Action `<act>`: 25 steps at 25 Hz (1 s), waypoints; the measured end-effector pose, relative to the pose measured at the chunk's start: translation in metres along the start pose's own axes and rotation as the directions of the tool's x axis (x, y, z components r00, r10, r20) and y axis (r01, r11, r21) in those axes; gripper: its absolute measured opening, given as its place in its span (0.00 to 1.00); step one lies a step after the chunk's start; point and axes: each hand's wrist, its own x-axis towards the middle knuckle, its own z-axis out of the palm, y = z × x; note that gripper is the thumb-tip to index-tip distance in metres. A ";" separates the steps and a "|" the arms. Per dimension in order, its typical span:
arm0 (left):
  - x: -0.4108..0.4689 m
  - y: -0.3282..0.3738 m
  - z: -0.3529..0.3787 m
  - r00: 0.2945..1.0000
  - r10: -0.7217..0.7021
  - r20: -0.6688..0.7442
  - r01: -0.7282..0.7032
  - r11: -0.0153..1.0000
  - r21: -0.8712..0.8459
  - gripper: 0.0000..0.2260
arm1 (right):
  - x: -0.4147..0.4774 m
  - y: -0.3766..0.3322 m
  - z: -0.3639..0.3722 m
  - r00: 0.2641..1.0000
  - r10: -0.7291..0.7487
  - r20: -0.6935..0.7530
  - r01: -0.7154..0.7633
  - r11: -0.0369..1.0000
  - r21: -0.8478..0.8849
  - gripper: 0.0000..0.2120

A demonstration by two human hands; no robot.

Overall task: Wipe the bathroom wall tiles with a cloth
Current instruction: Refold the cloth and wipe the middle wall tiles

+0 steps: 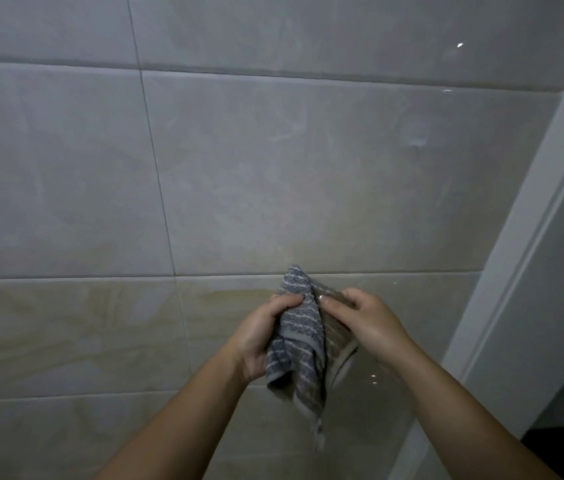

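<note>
We hold 1 cloth [299,344] in front of the wall tiles [273,174], a grey-blue towel crossed by thin pale stripes and dotted bands, bunched and folded on itself so that a peak stands up above our fingers and a ragged tail hangs down below our wrists. Its right half looks browner and duller, and we cannot tell whether that is a second face of the same cloth or its reflection in the glossy tile behind. Our 2 hands meet on it: the left hand [266,332] is wrapped round the left side of the bundle with fingers curled over the top fold, and the right hand [367,323] pinches the upper right edge between thumb and fingertips. Both forearms come up bare from the bottom edge. The cloth sits low and a little right of centre, just under the horizontal grout line that runs behind its peak. The tiles are large, shiny and marbled, grey-white above that grout line and beige below it; we count 3 horizontal grout lines and 1 long vertical joint well left of the cloth. To the right of the cloth a white moulded door frame [529,237] runs up the wall's edge. We see no containers.
</note>
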 end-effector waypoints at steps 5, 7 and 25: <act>-0.003 0.001 -0.010 0.870 0.406 -0.280 -0.149 0.757 0.636 0.13 | 0.008 -0.019 0.005 0.996 -0.008 -0.087 0.019 0.990 0.136 0.11; -0.012 0.008 -0.012 0.916 0.312 -0.254 -0.108 0.799 0.592 0.16 | 0.009 -0.027 0.005 0.996 0.034 -0.076 -0.010 0.953 0.301 0.06; -0.029 0.054 -0.030 0.893 0.450 -0.034 -0.152 0.370 0.916 0.05 | 0.012 -0.069 -0.020 0.998 -0.047 -0.043 0.057 0.956 0.289 0.03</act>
